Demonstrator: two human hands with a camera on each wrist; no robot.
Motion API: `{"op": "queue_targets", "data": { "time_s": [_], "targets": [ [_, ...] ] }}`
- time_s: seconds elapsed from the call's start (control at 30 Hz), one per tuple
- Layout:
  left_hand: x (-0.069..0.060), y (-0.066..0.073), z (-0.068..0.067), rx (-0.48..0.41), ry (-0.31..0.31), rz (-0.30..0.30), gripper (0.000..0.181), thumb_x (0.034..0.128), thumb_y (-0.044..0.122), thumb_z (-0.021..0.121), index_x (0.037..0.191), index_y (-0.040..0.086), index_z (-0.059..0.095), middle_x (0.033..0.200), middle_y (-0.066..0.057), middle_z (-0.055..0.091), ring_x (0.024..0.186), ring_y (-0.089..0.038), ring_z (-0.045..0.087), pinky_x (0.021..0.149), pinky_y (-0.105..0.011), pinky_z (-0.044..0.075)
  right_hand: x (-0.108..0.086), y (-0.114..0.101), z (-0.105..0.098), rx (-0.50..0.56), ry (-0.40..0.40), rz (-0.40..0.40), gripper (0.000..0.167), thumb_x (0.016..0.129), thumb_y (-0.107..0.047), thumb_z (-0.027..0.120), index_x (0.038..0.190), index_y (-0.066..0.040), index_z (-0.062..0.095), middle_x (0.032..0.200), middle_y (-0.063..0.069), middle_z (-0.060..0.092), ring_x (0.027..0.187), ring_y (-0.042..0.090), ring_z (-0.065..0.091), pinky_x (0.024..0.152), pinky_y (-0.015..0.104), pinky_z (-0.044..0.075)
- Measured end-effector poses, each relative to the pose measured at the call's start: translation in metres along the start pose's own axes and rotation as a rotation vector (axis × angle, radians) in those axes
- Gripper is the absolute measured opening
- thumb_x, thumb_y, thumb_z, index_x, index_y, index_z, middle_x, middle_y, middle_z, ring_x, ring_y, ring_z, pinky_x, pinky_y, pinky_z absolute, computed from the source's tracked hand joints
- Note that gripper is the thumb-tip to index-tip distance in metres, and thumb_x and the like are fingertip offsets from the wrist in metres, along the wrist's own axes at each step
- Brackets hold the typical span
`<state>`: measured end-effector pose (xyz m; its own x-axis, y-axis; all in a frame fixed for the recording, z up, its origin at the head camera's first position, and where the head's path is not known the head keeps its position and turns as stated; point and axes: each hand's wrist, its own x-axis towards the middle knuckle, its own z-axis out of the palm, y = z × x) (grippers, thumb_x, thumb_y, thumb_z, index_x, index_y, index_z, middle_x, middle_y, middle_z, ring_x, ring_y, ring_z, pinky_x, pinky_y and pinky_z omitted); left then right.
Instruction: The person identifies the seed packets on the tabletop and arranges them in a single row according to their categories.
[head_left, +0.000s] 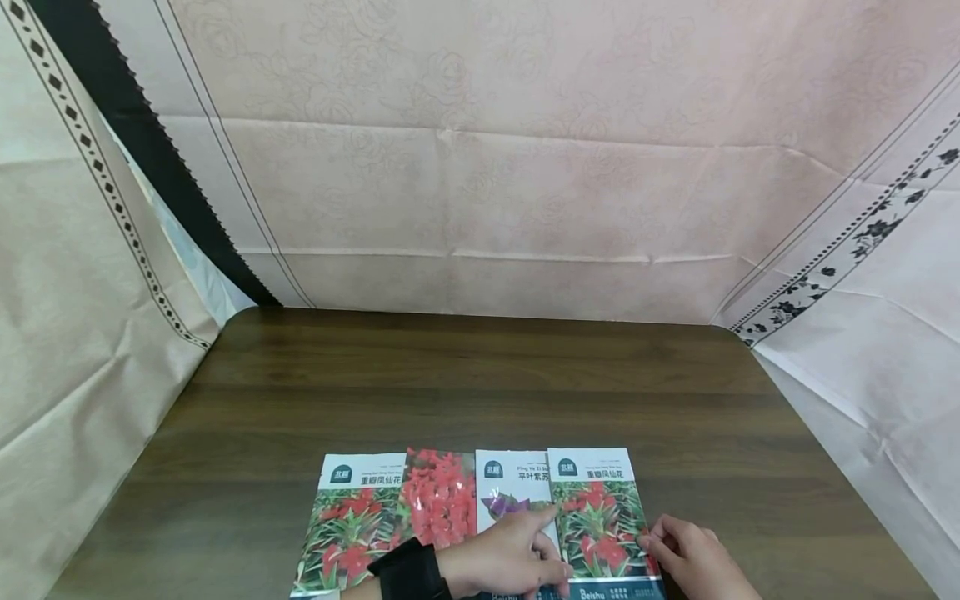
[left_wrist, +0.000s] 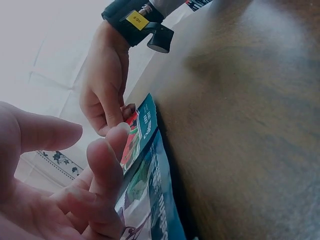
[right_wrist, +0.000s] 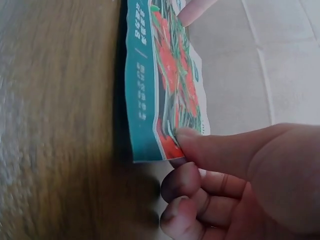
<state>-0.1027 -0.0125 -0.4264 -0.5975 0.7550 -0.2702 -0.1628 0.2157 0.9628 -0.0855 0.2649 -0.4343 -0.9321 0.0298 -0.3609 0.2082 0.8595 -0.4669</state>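
Several seed packets stand in an overlapping row near the table's front. The rightmost seed packet, with red flowers and green leaves, lies over the edge of a white packet with a purple flower. My right hand pinches its right edge between thumb and curled fingers; the right wrist view shows the thumb on the printed front. My left hand reaches across the purple-flower packet, its index finger extended to the rightmost packet's left edge. In the left wrist view, the left thumb is apart from the fingers.
Left in the row are a packet of red blossoms and another red-flowered packet, partly behind the left wrist's black band. The dark wooden table meets pale patterned cloth at the back and sides.
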Motion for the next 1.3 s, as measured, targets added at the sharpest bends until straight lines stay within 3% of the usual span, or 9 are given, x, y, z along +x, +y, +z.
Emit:
{"op": "queue_targets", "data": {
  "time_s": [0.13, 0.27, 0.53, 0.67, 0.93, 1.13, 1.3],
  "targets": [
    [0.0, 0.0, 0.0, -0.026, -0.003, -0.03, 0.075, 0.0935, 0.019, 0.063, 0.152, 0.0, 0.021, 0.081, -0.007, 0.072, 0.047, -0.01, 0.044, 0.065, -0.018, 0.045, 0.001, 0.0, 0.002, -0.027, 0.021, 0.032, 0.022, 0.09, -0.027, 0.067, 0.075, -0.012, 0.059, 0.065, -0.003, 0.052, 0.062, 0.014, 0.044, 0.061, 0.028, 0.035],
    [0.0, -0.001, 0.0, -0.038, 0.007, -0.05, 0.077, 0.093, 0.022, 0.065, 0.151, -0.003, 0.021, 0.079, -0.005, 0.072, 0.046, -0.01, 0.043, 0.069, -0.019, 0.046, 0.002, 0.0, 0.002, -0.06, 0.04, 0.043, 0.024, 0.089, -0.027, 0.068, 0.073, -0.013, 0.058, 0.063, -0.003, 0.051, 0.06, 0.014, 0.043, 0.061, 0.029, 0.034],
    [-0.005, 0.0, 0.0, -0.017, 0.029, -0.029, 0.076, 0.0928, 0.024, 0.065, 0.15, -0.006, 0.023, 0.08, -0.006, 0.073, 0.047, -0.009, 0.045, 0.075, -0.018, 0.047, 0.0, -0.001, 0.0, -0.077, 0.081, 0.047, 0.028, 0.087, -0.032, 0.07, 0.07, -0.014, 0.057, 0.061, -0.003, 0.051, 0.061, 0.014, 0.044, 0.06, 0.028, 0.032],
    [-0.007, 0.001, -0.001, -0.023, 0.038, -0.012, 0.074, 0.0927, 0.023, 0.065, 0.148, -0.007, 0.026, 0.08, -0.008, 0.073, 0.046, -0.008, 0.045, 0.071, -0.017, 0.048, -0.002, -0.002, -0.003, -0.041, 0.107, 0.066, 0.032, 0.087, -0.038, 0.069, 0.071, -0.013, 0.057, 0.06, -0.002, 0.048, 0.06, 0.014, 0.043, 0.057, 0.027, 0.031],
    [-0.013, 0.002, -0.004, 0.008, 0.05, 0.029, 0.072, 0.0923, 0.025, 0.066, 0.148, -0.004, 0.03, 0.077, -0.006, 0.073, 0.045, -0.009, 0.045, 0.06, -0.019, 0.046, -0.005, -0.006, -0.011, -0.062, 0.167, 0.026, 0.031, 0.091, -0.039, 0.065, 0.073, -0.014, 0.055, 0.059, -0.002, 0.043, 0.054, 0.011, 0.038, 0.053, 0.025, 0.029],
    [-0.021, 0.005, -0.013, 0.028, 0.027, 0.051, 0.061, 0.0951, 0.028, 0.061, 0.145, 0.003, 0.039, 0.082, -0.008, 0.073, 0.046, -0.009, 0.044, 0.073, -0.017, 0.046, -0.005, -0.02, -0.015, -0.062, 0.187, 0.031, 0.026, 0.091, -0.035, 0.065, 0.077, -0.014, 0.058, 0.06, -0.001, 0.046, 0.057, 0.014, 0.042, 0.052, 0.026, 0.03],
    [-0.03, 0.012, -0.019, 0.133, 0.096, 0.058, 0.067, 0.0943, 0.034, 0.061, 0.148, 0.002, 0.036, 0.082, 0.005, 0.071, 0.058, -0.01, 0.059, 0.083, -0.022, 0.05, -0.008, -0.039, -0.019, -0.085, 0.203, -0.007, 0.023, 0.09, -0.036, 0.066, 0.082, -0.014, 0.063, 0.063, -0.002, 0.05, 0.061, 0.013, 0.045, 0.055, 0.026, 0.033]
  ]
}}
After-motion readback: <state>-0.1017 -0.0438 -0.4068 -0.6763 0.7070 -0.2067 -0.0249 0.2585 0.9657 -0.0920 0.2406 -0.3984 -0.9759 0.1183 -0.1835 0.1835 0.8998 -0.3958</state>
